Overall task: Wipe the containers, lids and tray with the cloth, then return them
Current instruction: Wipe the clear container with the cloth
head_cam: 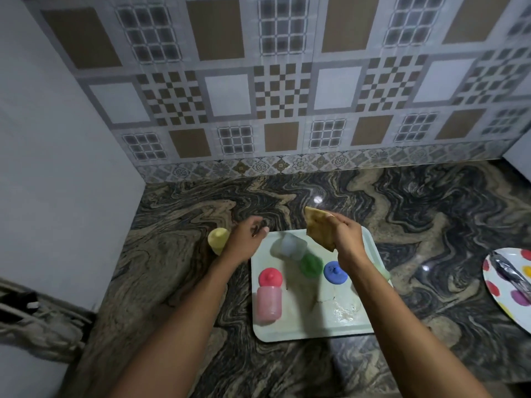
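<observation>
A person's right hand (346, 238) pinched a folded tan cloth (317, 229) between thumb and fingers. It held the cloth above the far edge of a pale tray (310, 336), which sat on a kitchen counter (431, 225) of swirled dark and tan stone. The left hand (247, 238) hung just off the tray's far left corner, its fingers loosely curled and grasping nothing. Just beside that hand, on the bare counter outside the tray, stood a yellow container (218, 239), partly hidden by the wrist. Whether hand and container touched could not be told.

On the tray, a pink container (268, 305) lay on its side along the left edge, with a red lid (270, 277) at its far end. It could not be told whether the lid was fitted on or merely lay against it. A clear container (288, 245), blurred, sat near the far edge, below the cloth. A green lid (311, 264) and a blue lid (333, 272) lay side by side mid-tray, the blue one partly covered by the right forearm. A whitish smear marked the tray's near right area.

At the far right, well apart from the tray, a plate (501, 297) with coloured spots carried a metal utensil (508, 272). A patterned tiled wall (287, 96) rose behind the counter.
</observation>
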